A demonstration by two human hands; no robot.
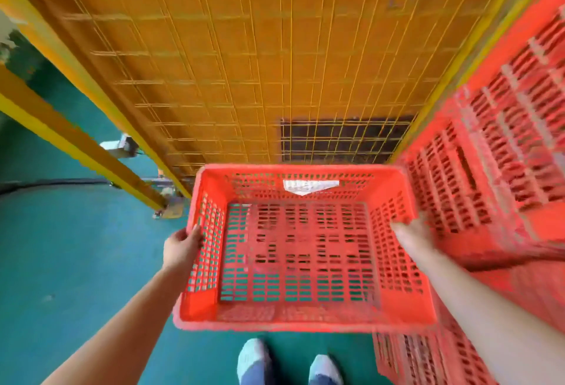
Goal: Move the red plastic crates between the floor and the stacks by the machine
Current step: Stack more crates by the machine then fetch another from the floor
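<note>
Aloft by the Cage: Red Crate Carried Between Two Bare Hands

Squarely between both arms, an empty red plastic crate (pixel 301 250) is hanging in the air above a green floor (pixel 70 247), its open top facing the head camera and its slotted base showing the floor through the gaps. A person's left hand (pixel 181 247) is closing around the crate's left rim, thumb lying on the inside of the perforated wall and the remaining fingers hidden behind it. The right hand (pixel 411 232) is gripping the right rim in the same way, partly blurred, with its fingers curling over the edge. The crate is sitting level across the two grips, its long sides running between the hands, its near edge hovering just above a pair of grey-toed shoes (pixel 289 363). A white label (pixel 310 186) is showing on the crate's far inner wall. Just beside the right forearm, a stack of red crates (pixel 489 146) is rising along the right of the view, close against the carried crate's right corner; whether they are touching cannot be told. Ahead, a yellow wire mesh guard (pixel 229 57) is standing behind the crate's far edge, framed by yellow posts (pixel 76 137).
</note>
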